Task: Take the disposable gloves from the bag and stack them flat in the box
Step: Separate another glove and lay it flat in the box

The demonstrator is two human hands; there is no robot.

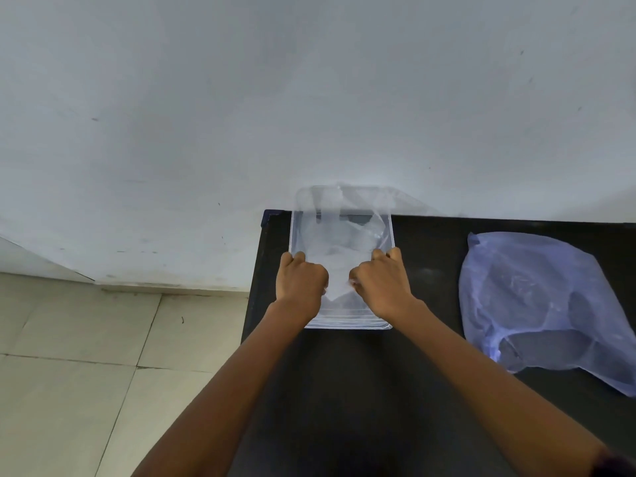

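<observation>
Left hand (301,282) and right hand (380,282) pinching clear glove (339,249) over box (347,326), blue bag (537,301) alongside

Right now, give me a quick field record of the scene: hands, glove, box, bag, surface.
left hand: fingers curled, gripping the clear glove over the box
right hand: fingers curled, gripping the same glove
disposable glove: transparent, spread inside the box, its far end rising above the far rim
box: clear plastic, open, at the table's left edge near the wall
bag: translucent blue-purple, lying crumpled to the right of the box, apart from it
table: black top
</observation>
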